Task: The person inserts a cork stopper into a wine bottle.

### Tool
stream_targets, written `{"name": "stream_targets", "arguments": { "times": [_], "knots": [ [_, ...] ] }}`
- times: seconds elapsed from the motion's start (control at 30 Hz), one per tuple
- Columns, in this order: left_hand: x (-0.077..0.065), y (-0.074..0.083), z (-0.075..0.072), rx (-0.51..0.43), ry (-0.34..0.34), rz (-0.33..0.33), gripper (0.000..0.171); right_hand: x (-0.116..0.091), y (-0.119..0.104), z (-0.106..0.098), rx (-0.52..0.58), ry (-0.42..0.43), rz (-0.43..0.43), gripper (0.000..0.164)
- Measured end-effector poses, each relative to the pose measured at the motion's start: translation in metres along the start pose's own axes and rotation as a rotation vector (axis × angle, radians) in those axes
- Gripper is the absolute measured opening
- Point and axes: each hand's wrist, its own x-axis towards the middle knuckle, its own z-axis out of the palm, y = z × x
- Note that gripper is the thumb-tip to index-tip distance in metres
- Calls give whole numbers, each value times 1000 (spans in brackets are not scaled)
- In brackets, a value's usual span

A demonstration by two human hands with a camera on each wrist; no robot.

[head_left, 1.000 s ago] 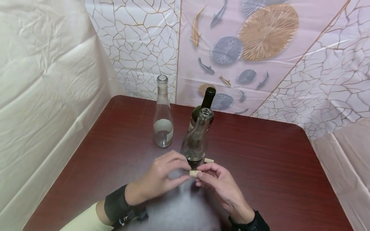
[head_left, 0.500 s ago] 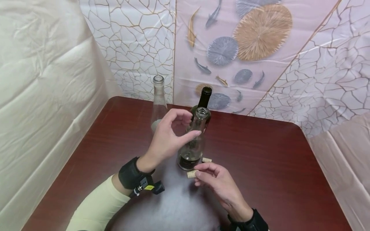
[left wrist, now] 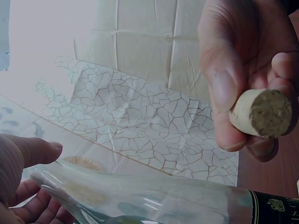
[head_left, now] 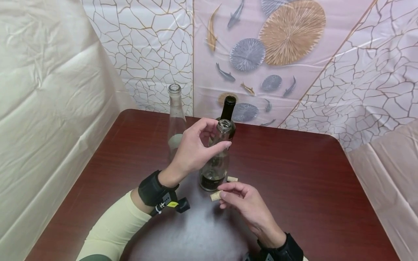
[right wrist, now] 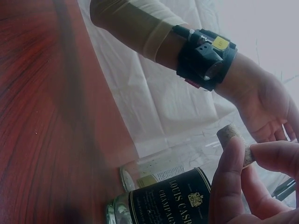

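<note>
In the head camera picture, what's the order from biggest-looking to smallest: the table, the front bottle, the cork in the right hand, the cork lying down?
1. Table
2. Front clear bottle
3. Held cork and lying cork: too alike to rank; the held one is partly hidden.

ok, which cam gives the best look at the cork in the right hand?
Left wrist: the held cork shows largest there, with its rough end face turned towards the lens. Head: it's small, one end sticking out of the right hand. Right wrist: mostly its side, partly covered by that hand.
</note>
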Motion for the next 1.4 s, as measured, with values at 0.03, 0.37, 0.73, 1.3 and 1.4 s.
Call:
{"name": "stream_targets", "arguments": {
  "times": [0.03, 0.37, 0.73, 1.3, 1.4],
  "knots": [
    [0, 0, 0, 0, 0, 5, 40, 0, 0, 0, 1, 1, 0, 44],
    [-6, 5, -3, 19, 11, 5, 39, -1, -2, -1, -12, 34, 10, 44],
    [-23, 9, -18, 46, 14, -2, 39, -3, -2, 0, -49, 28, -5, 43],
    [-43, 11, -31, -18, -5, -47, 41, -4, -7, 2, -53, 51, -18, 43],
    [-42, 9, -31, -34, -5, -32, 41, -3, -12, 1, -43, 70, -31, 39]
  ]
}}
